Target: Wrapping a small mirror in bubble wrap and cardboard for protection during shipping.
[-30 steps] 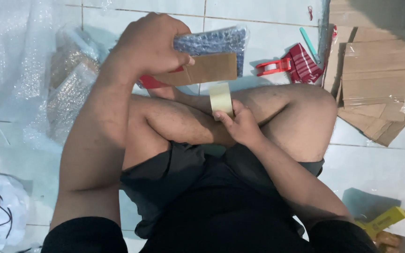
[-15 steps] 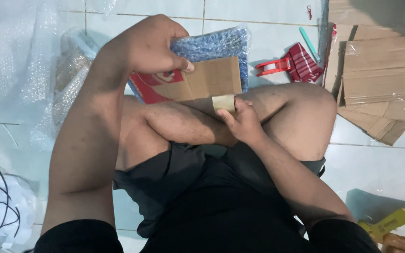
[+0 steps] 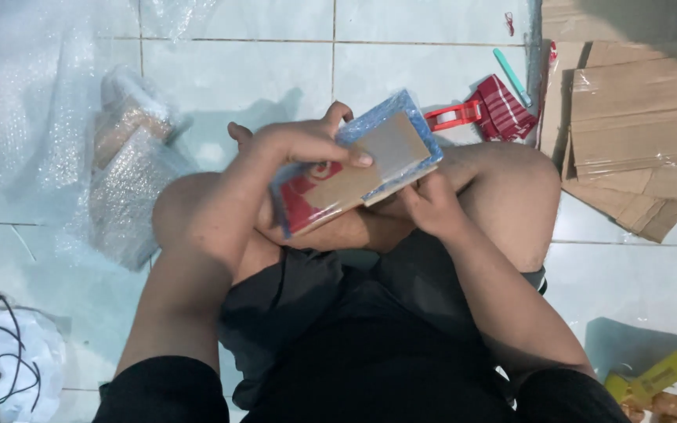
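Both hands grip a flat bubble-wrapped parcel (image 3: 358, 168) above the person's crossed legs. The left hand (image 3: 295, 149) lies over its top, thumb pressed on the cardboard face; the right hand (image 3: 430, 205) clasps its lower edge from beneath. A red tape dispenser (image 3: 487, 113) lies near on the tiled floor (image 3: 276, 55), flattened cardboard boxes (image 3: 628, 133) just beyond it.

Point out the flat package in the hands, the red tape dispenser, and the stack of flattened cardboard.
flat package (image 3: 370, 160): head view, on its brown cardboard face.
red tape dispenser (image 3: 503, 110): head view, on its red body.
stack of flattened cardboard (image 3: 628, 117): head view, on the top sheet.
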